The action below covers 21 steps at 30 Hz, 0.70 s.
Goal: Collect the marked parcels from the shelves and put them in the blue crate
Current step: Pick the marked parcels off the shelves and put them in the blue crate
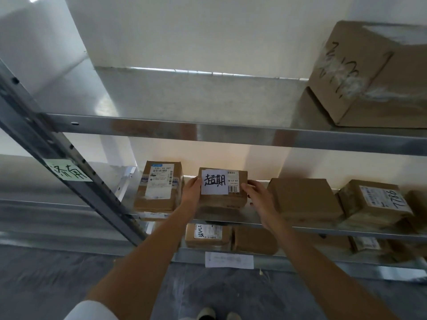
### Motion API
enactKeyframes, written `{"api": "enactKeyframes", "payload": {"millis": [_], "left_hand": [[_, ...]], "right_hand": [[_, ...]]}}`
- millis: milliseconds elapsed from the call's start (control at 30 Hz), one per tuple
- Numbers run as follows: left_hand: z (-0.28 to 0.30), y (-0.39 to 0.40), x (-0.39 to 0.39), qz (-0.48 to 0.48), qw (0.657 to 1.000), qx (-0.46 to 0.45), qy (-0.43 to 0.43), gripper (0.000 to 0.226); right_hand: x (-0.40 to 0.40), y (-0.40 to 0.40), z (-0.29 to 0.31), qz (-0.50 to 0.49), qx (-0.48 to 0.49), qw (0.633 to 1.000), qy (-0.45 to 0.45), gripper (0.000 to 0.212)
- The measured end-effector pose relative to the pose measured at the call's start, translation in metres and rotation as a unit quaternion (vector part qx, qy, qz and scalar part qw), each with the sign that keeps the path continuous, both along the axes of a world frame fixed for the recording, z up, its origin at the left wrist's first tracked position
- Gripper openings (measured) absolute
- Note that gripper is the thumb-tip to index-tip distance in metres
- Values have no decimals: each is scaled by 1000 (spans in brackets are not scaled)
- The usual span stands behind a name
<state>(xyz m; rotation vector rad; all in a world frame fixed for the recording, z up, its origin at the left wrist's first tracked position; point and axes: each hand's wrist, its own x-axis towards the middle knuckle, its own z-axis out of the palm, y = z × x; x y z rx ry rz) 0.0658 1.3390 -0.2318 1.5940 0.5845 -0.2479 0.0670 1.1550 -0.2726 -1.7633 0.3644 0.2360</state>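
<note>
Hands [193, 190], two; marked parcel [223, 188], one

White note [213, 182] on the centre parcel [223, 199] reads "超期"; at three o'clock, a box [374, 204] reads "7786".

Brown cardboard parcel [223, 192] w/ white note [214, 185], black handwriting. Shelf [231, 132] silver-grey metal. Pale green tag [69, 173] on left upright [57, 144]. Floor [57, 280] grey.
</note>
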Motion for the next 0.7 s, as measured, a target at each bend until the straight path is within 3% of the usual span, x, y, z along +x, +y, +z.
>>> {"api": "enactKeyframes", "payload": {"millis": [133,267,400,600,700], "left_hand": [[4,-24,4,14,995,-56,-84,32],[28,-63,24,2,990,-56,-133,41],[48,-127,21,-101,984,-65,-131,44],[38,-234,-22,-231,967,-65,-90,57],[44,-288,-56,-281,952,-78,-88,50]], "right_hand": [[-6,4,10,-75,-28,993,-90,28],[-12,-18,44,-170,-27,971,-165,33],[-39,-71,57,-280,-37,942,-184,22],[-114,-161,57,-397,-5,902,-169,30],[-152,-209,57,-442,-18,880,-174,30]]}}
